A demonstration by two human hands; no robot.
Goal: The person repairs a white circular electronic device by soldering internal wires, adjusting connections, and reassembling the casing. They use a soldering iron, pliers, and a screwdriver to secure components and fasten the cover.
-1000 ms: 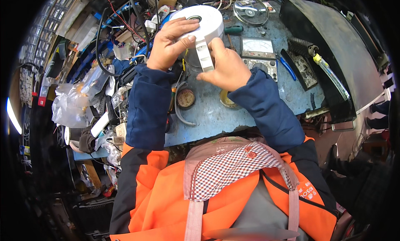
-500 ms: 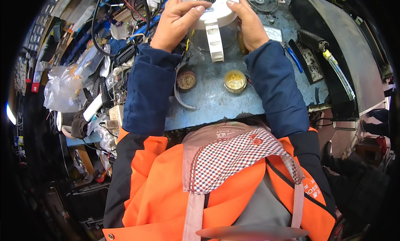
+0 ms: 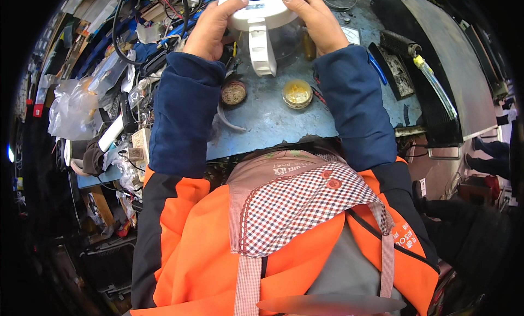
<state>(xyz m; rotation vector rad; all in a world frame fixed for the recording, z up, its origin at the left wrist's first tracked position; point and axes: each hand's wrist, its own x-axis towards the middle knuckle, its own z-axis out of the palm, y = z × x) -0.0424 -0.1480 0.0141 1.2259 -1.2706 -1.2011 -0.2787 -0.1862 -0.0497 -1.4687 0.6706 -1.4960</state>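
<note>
At the top of the view, a clear jug (image 3: 275, 43) with a white round cap and a white handle sits between my hands. A dark ringed round piece is set in the middle of the white cap. My left hand (image 3: 209, 31) grips the cap's left side, thumb on its upper face. On the opposite side my right hand (image 3: 322, 24) holds the rim, its thumb also on top. Most of my fingers are hidden behind the jug. Below it on the blue bench are a small round tin (image 3: 233, 92) with brownish contents and a round jar (image 3: 297, 93) with yellowish contents.
Cables, plastic bags (image 3: 76, 111) and loose parts crowd the left side. To the right lie a blue-handled tool (image 3: 377, 69), a dark tray (image 3: 398, 75) and a large dark panel with a clear yellow-ended tube (image 3: 434, 84). A curved grey strip (image 3: 229, 121) lies near the bench's front edge.
My left fingers have come off the top of the cap and moved to its side, leaving the thumb above. The whole view has shifted slightly.
</note>
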